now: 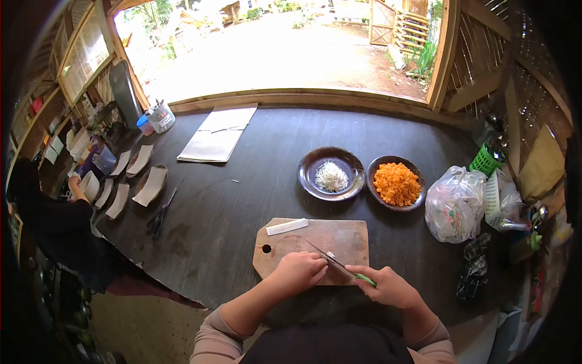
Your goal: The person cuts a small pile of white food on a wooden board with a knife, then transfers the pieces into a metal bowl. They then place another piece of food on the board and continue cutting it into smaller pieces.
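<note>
My right hand (388,286) grips a knife by its green handle (366,279), the blade pointing up and left over a wooden cutting board (354,236). My left hand (298,269) rests on the board with curled fingers close beside the blade; what they press on is hidden. Small white bits (331,255) show by the blade. A white strip (287,227) lies along the board's upper left edge. Beyond the board, a dark plate (308,176) bears a heap of fine white shreds (331,176). To its right, a dark bowl (416,205) holds orange diced pieces (397,184).
Plastic bags (456,206), a green basket (487,160) and a dark cloth (473,267) line the right. Scissors (161,215), several curved pale-topped dishes (150,185), paper sheets (215,136) and a tub (160,117) occupy the left. Another person (60,230) stands at far left beside a bowl (90,186).
</note>
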{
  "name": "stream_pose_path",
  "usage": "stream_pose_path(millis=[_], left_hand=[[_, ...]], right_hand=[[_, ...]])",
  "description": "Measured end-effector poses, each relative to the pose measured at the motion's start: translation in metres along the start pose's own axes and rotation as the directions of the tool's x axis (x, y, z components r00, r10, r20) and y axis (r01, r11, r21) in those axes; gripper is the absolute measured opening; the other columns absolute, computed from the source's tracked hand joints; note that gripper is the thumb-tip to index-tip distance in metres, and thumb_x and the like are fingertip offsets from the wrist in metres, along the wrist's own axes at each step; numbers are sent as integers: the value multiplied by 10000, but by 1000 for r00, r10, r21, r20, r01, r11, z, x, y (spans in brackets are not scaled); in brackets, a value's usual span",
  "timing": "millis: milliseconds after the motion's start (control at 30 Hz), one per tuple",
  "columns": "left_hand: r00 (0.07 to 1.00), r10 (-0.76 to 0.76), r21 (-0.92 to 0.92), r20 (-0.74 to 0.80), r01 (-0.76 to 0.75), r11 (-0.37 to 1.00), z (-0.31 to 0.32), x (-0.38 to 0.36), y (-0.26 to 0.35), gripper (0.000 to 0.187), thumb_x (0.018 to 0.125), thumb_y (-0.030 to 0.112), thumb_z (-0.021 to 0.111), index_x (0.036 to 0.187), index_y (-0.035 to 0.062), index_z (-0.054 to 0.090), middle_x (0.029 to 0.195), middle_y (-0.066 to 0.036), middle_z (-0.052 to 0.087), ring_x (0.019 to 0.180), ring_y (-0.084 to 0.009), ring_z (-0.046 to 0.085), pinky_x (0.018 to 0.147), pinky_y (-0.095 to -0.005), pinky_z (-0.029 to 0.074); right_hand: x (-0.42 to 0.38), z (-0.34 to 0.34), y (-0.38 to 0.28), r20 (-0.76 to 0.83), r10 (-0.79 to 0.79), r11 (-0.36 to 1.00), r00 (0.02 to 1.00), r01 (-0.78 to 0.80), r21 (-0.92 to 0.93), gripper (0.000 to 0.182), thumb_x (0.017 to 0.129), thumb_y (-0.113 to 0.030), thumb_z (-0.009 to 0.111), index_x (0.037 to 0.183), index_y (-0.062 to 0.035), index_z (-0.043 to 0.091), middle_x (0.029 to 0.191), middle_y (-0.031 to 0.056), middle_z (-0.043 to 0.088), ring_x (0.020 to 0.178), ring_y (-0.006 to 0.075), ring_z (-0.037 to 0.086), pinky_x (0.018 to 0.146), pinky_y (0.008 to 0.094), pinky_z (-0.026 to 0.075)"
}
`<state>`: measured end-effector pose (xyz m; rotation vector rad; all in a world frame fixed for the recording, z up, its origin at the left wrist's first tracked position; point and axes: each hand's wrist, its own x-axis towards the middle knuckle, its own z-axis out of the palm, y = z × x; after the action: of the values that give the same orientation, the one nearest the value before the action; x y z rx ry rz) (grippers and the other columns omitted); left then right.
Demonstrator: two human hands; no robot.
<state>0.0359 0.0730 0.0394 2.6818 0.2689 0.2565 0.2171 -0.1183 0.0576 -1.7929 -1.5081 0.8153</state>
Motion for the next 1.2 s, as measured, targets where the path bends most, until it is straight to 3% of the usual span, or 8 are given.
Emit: stream_pose_path(millis=[167, 233, 1200], left_hand=[[1000, 14, -13, -19, -14, 1000, -1, 0, -1, 162, 870, 205, 635, 951, 87, 711, 817, -89, 654, 769, -291, 656, 680, -407, 529], [999, 17, -25, -30, -18, 1000, 1, -1, -1, 165, 872, 209, 637, 953, 86, 711, 815, -89, 652, 770, -292, 656, 678, -407, 529], [999, 23, 11, 38, -23, 1000, 2, 0, 3, 181, 900, 225, 606, 889, 74, 706, 746, -85, 614, 727, -288, 640, 649, -411, 520]], right_hand=[[1, -2, -3, 5, -22, 998, 1000, 23, -54, 421, 920, -120, 639, 1329, -201, 585, 552, 149, 527, 444, 249, 538, 515, 346, 467], [0, -2, -2, 6, -13, 998, 1000, 13, -65, 421, 913, -164, 634, 1324, -233, 575, 588, 192, 559, 490, 355, 573, 520, 416, 478], [-2, -2, -11, 29, 17, 999, 999, -16, -38, 422, 919, -150, 621, 1332, -204, 553, 629, 217, 590, 543, 389, 607, 538, 438, 499]])
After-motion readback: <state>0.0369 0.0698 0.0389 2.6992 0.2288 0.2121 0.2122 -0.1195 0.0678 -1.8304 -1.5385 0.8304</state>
